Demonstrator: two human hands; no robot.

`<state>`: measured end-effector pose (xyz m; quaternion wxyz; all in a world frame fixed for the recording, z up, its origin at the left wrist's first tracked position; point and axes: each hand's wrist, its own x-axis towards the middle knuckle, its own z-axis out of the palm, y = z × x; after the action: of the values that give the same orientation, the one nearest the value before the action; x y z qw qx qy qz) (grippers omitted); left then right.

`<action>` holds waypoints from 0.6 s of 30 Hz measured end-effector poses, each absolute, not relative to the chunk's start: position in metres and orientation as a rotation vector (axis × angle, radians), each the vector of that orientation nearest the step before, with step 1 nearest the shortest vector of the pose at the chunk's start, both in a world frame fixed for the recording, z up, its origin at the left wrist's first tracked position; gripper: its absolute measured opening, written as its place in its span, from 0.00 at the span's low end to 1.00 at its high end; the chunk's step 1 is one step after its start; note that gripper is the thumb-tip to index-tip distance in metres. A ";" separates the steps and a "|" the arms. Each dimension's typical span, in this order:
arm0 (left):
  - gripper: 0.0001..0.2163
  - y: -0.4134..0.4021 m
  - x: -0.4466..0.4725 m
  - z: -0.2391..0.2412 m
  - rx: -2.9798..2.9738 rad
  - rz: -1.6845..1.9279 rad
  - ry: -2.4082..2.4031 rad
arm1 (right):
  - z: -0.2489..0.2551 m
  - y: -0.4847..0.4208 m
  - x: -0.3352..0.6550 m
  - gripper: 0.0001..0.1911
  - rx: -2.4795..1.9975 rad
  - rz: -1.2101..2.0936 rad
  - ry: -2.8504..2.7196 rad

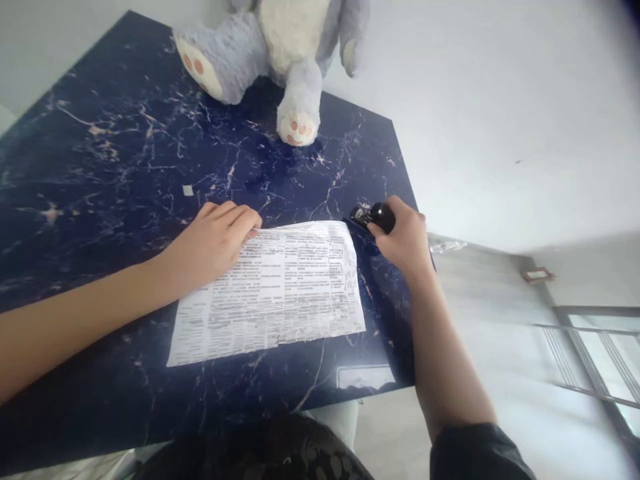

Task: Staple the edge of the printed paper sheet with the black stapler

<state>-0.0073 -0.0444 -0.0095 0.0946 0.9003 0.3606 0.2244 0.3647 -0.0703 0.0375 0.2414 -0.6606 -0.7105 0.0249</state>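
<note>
Printed white paper sheets (pixel 280 287), densely covered with small text, lie on the dark table in front of me. Along their far edge, left of the middle, my left hand (pixel 215 240) pinches the paper, fingers curled and pressed together. My right hand (pixel 404 233) is closed around a small black stapler (pixel 377 217), just beyond the far right corner of the paper. The front end of the stapler points left toward that corner, and my fingers and palm cover its rear. Whether it touches the paper I cannot tell.
A grey and white plush toy (pixel 290 40) sits at the back of the blue marbled table (pixel 150 147). A tiny white scrap (pixel 188 191) lies beyond my left hand. Near the front right edge is a pale rectangle (pixel 366 377), perhaps a reflection. The table's right edge runs beside my right hand.
</note>
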 end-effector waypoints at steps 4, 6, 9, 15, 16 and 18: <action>0.09 -0.043 -0.008 -0.010 2.633 0.729 1.090 | 0.047 -0.069 0.387 0.10 -1.753 0.403 -2.239; 0.09 -0.042 -0.009 -0.011 2.659 0.730 1.123 | 0.056 -0.074 0.384 0.11 -1.631 0.603 -2.395; 0.07 -0.041 -0.011 -0.013 2.720 0.693 1.149 | 0.068 -0.081 0.376 0.12 -1.509 0.799 -2.508; 0.08 -0.039 -0.012 -0.016 2.772 0.701 1.169 | 0.079 -0.087 0.376 0.10 -1.431 0.933 -2.516; 0.08 -0.038 -0.012 -0.016 2.769 0.696 1.173 | 0.080 -0.088 0.376 0.10 -1.425 0.947 -2.511; 0.09 -0.038 -0.012 -0.016 2.761 0.695 1.173 | 0.080 -0.089 0.376 0.11 -1.428 0.930 -2.479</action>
<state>-0.0118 -0.0380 -0.0157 0.0312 0.8962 0.3807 0.2257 0.3760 -0.0887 0.0802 0.0669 -0.4736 -0.8222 0.3085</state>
